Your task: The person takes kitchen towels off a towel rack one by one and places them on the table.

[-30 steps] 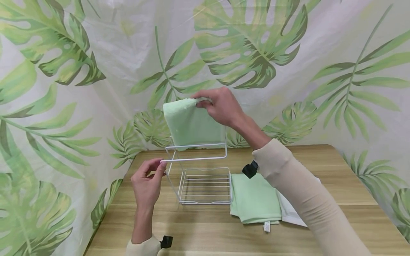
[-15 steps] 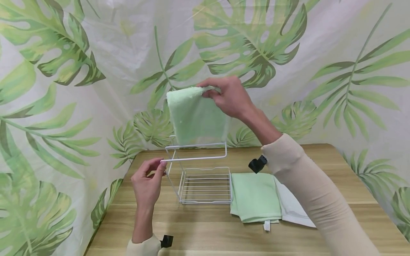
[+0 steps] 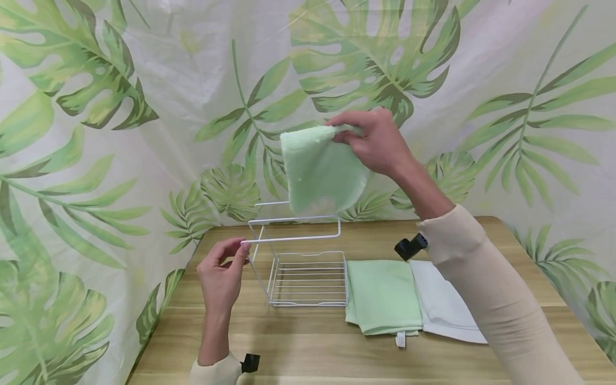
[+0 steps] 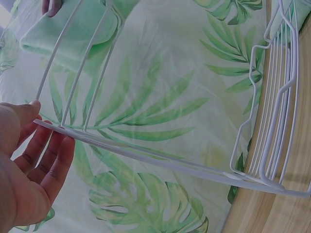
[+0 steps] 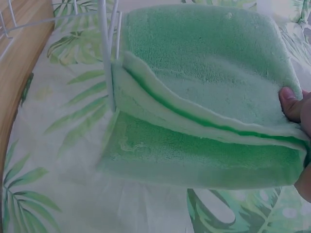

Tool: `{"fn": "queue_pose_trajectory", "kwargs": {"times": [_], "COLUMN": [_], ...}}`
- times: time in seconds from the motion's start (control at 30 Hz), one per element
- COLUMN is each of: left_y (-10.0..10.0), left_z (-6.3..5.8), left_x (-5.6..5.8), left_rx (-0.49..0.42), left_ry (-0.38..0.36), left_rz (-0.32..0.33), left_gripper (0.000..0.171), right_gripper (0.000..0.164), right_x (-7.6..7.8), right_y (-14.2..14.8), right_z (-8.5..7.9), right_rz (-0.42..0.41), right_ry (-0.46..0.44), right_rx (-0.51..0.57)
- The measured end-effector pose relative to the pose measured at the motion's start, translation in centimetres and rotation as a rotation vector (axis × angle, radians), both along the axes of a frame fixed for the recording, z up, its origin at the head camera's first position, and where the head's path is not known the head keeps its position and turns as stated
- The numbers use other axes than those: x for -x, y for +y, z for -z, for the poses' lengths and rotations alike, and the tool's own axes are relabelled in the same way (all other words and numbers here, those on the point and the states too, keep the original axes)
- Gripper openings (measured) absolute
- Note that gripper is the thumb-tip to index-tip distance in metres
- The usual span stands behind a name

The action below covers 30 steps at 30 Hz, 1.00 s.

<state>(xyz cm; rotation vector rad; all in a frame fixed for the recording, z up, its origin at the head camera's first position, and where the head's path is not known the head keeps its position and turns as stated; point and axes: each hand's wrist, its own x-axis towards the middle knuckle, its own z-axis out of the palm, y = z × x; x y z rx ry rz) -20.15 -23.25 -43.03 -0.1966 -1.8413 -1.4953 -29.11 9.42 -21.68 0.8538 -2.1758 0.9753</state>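
My right hand (image 3: 372, 140) pinches a folded light green towel (image 3: 320, 168) by its top edge. The towel hangs above the back of a white wire rack (image 3: 293, 239); in the right wrist view its folded layers (image 5: 204, 58) spread away from the fingers. With thumb and fingertips, my left hand (image 3: 220, 275) grips the rack's upper front left corner. The left wrist view shows that hand (image 4: 29, 165) on the end of the rack's white side frame (image 4: 160, 160). The rack's bottom shelf (image 3: 310, 280) of parallel wires stands on the table.
Right of the rack, a second folded green towel (image 3: 383, 297) with a small white tag lies on the wooden table (image 3: 298, 347). Next to it lies a folded white towel (image 3: 447, 305), partly behind the right sleeve. A leaf-printed curtain (image 3: 168, 64) hangs behind the table.
My right hand has lifted the green towel up from the rack's top and carried it to the right. The left hand and the rack have stayed in place.
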Motion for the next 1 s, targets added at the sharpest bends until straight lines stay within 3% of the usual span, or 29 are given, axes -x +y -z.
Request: {"fn": "queue_pose_trajectory", "kwargs": {"times": [0.3,0.47,0.67,1.0], "left_y": [0.0,0.0,0.0,0.0], "left_z": [0.2,0.2,0.2,0.2], "left_x": [0.1,0.1,0.2,0.1], "left_rx": [-0.004,0.001,-0.001,0.003], "left_ry": [-0.007,-0.010,-0.009,-0.013], "left_rz": [0.005,-0.002,-0.004,-0.016], "left_gripper": [0.013,0.013,0.014,0.013], "right_gripper": [0.021,0.020,0.020,0.020], "right_x": [-0.5,-0.7,-1.3,-3.0], "right_y": [2.9,4.7,7.2,11.3], "right_z": [0.7,1.1,1.3,1.4], "right_rz": [0.043,0.067,0.112,0.194], "right_ry": [-0.063,-0.042,-0.020,-0.060], "right_rx": [0.052,0.065,0.053,0.003]}}
